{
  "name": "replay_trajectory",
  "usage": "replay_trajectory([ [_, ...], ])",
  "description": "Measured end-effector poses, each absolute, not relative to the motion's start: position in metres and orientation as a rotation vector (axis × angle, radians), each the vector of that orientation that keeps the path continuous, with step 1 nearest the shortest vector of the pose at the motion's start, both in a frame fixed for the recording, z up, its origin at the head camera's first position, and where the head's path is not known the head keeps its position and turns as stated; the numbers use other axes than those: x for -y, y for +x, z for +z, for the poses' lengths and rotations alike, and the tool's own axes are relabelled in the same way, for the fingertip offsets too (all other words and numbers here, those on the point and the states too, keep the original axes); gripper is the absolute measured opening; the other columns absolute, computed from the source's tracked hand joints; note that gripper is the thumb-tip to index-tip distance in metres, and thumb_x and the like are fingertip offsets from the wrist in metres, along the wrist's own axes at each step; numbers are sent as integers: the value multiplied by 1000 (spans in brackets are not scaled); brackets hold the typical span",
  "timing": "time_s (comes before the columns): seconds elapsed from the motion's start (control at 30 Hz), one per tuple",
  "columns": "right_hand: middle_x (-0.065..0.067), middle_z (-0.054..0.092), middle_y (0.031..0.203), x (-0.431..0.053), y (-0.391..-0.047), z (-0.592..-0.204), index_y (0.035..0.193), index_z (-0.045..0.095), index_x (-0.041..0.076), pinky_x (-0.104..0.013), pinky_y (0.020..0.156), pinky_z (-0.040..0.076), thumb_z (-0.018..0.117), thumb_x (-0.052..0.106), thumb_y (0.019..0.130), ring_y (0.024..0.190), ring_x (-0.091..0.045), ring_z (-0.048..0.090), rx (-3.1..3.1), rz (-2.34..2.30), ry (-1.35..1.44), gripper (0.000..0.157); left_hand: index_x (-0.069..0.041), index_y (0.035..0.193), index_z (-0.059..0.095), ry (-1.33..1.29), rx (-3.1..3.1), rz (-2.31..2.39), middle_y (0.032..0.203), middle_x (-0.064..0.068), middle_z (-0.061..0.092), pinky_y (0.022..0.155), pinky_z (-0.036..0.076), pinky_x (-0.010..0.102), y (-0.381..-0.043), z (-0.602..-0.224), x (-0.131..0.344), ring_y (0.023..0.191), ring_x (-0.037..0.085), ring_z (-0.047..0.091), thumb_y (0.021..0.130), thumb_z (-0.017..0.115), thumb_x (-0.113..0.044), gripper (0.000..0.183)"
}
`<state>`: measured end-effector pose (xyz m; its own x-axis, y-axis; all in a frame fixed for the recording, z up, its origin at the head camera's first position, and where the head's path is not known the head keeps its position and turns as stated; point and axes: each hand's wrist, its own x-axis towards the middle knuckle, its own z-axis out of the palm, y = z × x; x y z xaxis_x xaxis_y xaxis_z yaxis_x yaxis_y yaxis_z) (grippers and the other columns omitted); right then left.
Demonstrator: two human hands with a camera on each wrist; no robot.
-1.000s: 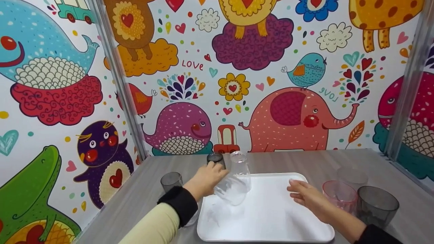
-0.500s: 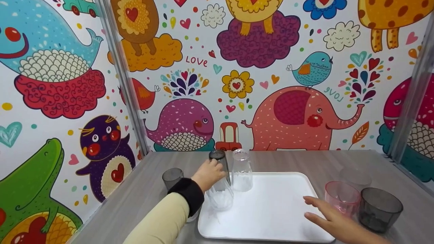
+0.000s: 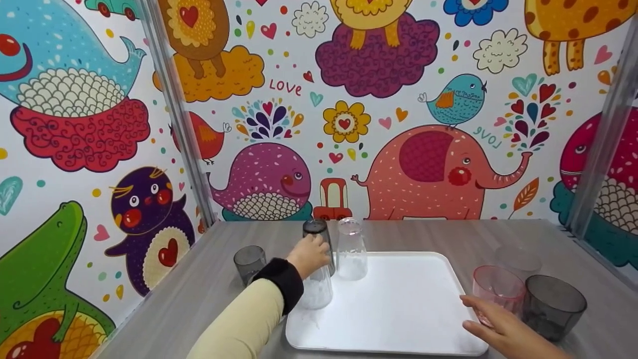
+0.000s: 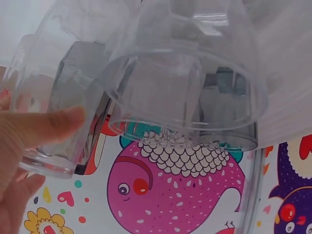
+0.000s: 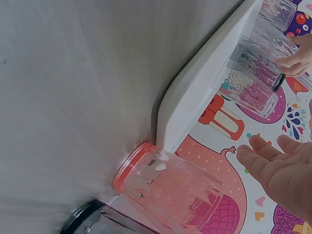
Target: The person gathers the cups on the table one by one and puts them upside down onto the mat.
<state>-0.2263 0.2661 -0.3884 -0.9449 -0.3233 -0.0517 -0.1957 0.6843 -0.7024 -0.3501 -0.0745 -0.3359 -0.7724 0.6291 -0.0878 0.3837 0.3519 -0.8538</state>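
Observation:
My left hand (image 3: 310, 255) grips an upside-down clear drinking glass (image 3: 317, 294) around its upper part, over the left side of a white tray (image 3: 398, 319). In the left wrist view the thumb lies along the side of this clear glass (image 4: 46, 163). Just behind it stand an inverted dark grey glass (image 3: 316, 227) and another inverted clear glass (image 3: 352, 254). My right hand (image 3: 508, 326) hovers by the tray's right edge, holding nothing, fingers apart. A pink-rimmed glass (image 3: 498, 286) is close to it.
On the right, a wide dark glass (image 3: 556, 306) and a faint clear glass (image 3: 518, 262) stand by the pink one. A grey glass (image 3: 249, 262) is left of the tray. A clear glass (image 4: 185, 92) shows large in the left wrist view. Patterned panels (image 3: 279, 114) enclose the table.
My left hand has brought the clear glass leftward and straightened it from a tilt to upright-standing, mouth down, on the tray. My right hand has drawn back to the right and nearer.

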Motion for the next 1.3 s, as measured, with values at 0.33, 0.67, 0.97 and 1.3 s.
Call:
replay_trajectory([
  [0.33,-26,30,125,-278,-216,-383,125,27,-2,-56,77,34,39,40,84,109,-45,31,-2773,-1096,-369,60,-38,105,51,-949,2277,1422,109,-5,48,85,38,28,-358,-332,54,104,18,41,78,55,-18,34],
  [0.67,-26,26,128,-295,-209,-382,127,25,0,-54,78,35,40,40,84,110,-43,31,-2777,-1201,-289,61,-32,118,42,-1096,2397,1137,127,-2,37,95,25,40,-362,-325,48,120,24,26,72,62,-35,50],
  [0.97,-18,45,116,-322,-217,-356,119,39,3,-45,80,38,46,32,84,102,-31,42,-3238,-1246,-316,46,-19,105,51,-1268,2273,309,103,1,51,84,36,35,-335,-335,65,95,19,44,74,59,-33,35],
  [1.3,-29,14,130,-388,-238,-367,129,10,-4,-60,85,19,44,37,83,114,-44,13,-3100,-1464,-58,70,-16,87,56,-1222,2356,169,71,-3,51,55,33,29,-303,-384,89,62,16,47,64,65,-27,27],
])
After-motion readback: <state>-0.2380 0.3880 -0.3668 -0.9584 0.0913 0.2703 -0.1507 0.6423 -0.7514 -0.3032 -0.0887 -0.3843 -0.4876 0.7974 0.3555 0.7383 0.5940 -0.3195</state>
